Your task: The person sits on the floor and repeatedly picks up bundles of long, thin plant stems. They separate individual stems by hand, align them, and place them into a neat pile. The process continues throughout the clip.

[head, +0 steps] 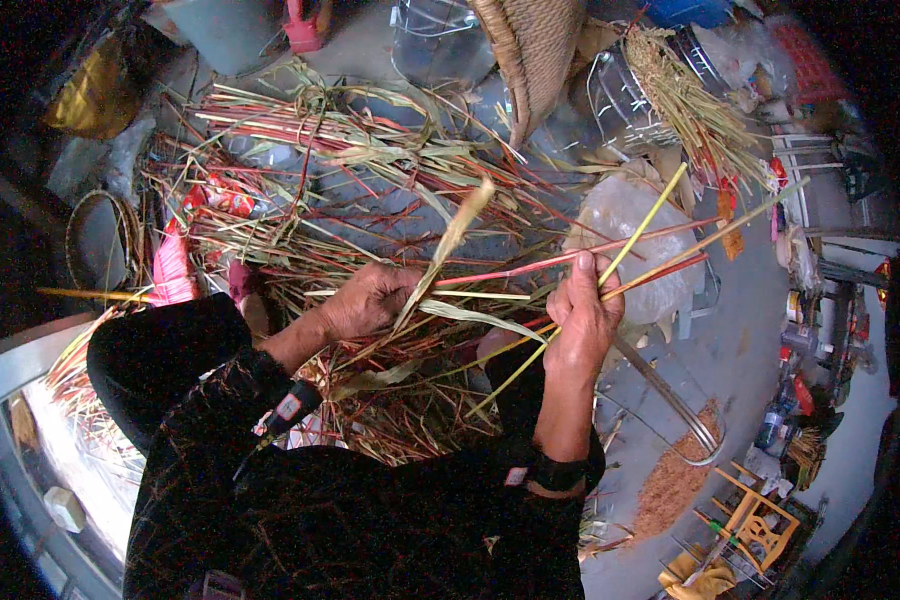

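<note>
My left hand (pixel 371 300) pinches a red plant stalk (pixel 495 272) near one end. A dry, pale leaf (pixel 454 232) sticks up from beside those fingers, and a greenish leaf strip (pixel 484 315) trails toward the right. Several stalks are gripped in my right hand (pixel 583 319), thumb uppermost; a yellow-green stalk (pixel 651 214) and a tan stalk (pixel 727 230) cross there and fan out. The red stalk runs past the right thumb; whether that hand also grips it cannot be told. Below both hands lie loose red and green stalks (pixel 412 405) across my lap and the floor.
A large stalk bundle (pixel 270 124) lies ahead, near a woven basket (pixel 544 60). Seed heads on stalks (pixel 682 97) lean at upper right. A plastic-covered stool (pixel 637 240) stands right of my hands, with reddish-brown grains (pixel 667 487) on the floor and a small wooden chair (pixel 757 517) beyond.
</note>
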### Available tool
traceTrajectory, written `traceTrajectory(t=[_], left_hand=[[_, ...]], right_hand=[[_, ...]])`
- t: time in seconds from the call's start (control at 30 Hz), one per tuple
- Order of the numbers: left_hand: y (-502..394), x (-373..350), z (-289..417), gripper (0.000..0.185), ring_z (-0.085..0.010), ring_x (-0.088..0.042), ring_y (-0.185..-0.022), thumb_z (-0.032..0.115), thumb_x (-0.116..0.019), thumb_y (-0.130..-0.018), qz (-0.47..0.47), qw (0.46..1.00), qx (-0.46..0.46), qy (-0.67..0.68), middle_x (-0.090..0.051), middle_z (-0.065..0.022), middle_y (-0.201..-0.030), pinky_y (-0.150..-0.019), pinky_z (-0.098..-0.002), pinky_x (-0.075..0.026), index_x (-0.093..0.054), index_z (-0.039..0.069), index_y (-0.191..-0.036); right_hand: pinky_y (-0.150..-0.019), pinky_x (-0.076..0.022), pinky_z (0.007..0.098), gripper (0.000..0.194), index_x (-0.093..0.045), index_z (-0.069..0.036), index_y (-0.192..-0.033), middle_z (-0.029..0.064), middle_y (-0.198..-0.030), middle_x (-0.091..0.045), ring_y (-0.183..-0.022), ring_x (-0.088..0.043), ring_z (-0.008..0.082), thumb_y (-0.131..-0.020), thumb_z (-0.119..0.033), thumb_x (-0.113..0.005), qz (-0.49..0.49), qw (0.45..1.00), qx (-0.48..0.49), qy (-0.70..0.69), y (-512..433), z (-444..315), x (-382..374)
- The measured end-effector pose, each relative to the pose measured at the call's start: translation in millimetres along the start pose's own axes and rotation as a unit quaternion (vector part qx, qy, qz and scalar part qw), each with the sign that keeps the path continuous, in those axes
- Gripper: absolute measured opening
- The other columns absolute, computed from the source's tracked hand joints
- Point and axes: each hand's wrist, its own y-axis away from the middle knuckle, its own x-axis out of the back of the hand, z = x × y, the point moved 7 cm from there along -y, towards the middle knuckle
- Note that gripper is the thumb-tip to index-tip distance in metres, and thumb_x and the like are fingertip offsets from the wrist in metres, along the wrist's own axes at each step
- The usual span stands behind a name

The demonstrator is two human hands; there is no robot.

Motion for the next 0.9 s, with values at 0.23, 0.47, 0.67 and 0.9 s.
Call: traceTrajectory(t=[0.23,0.47,0.67,0.9], left_hand=[[-0.9,-7.8,-15.9,0.034,-0.0277,-0.064,-0.085,0.002,-0.058,-0.076,-0.048,0.993,-0.053,-0.09,-0.063,-0.015,-0.098,-0.075,-0.0335,-0.049,-0.058,0.005,-0.109],[13.5,-14.6,-115.5,0.051,-0.0361,-0.062,-0.08,0.03,-0.058,-0.078,-0.034,0.984,0.013,-0.175,-0.063,-0.0158,-0.096,-0.071,-0.0405,-0.049,-0.048,0.01,-0.124],[72.4,-56.5,-185.4,0.02,-0.0344,-0.057,-0.061,0.023,-0.055,-0.084,-0.155,0.923,0.017,-0.353,-0.059,-0.014,-0.072,-0.053,-0.0437,-0.045,-0.058,0.011,-0.1],[55.0,6.7,-250.2,0.017,-0.0319,-0.06,-0.062,0.019,-0.057,-0.081,-0.064,0.881,0.325,-0.337,-0.061,-0.0121,-0.073,-0.052,-0.0422,-0.047,-0.062,0.011,-0.096]], right_hand=[[-0.041,-0.0179,0.0208,0.016,-0.055,-0.005,-0.086,-0.0071,-0.053,-0.03,-0.044,-0.024,0.0025,-0.091,-0.02,-0.055,0.077,0.996,0.048,-0.002,-6.9,-13.2,24.8],[-0.041,-0.0189,0.0196,0.018,-0.057,-0.008,-0.088,-0.0088,-0.057,-0.033,-0.048,-0.027,0.0014,-0.088,-0.025,-0.059,0.102,0.992,0.068,0.034,-11.4,-14.1,35.6],[-0.041,-0.017,0.0191,0.021,-0.058,-0.005,-0.105,-0.0094,-0.056,-0.027,-0.045,-0.021,0.0011,-0.092,-0.021,-0.053,0.106,0.989,0.091,0.043,-7.3,-31.6,30.4],[-0.043,-0.0169,0.0203,0.02,-0.056,-0.005,-0.098,-0.0075,-0.057,-0.028,-0.047,-0.023,0.0025,-0.091,-0.024,-0.053,0.083,0.989,0.064,0.102,-2.4,-19.4,11.6]])
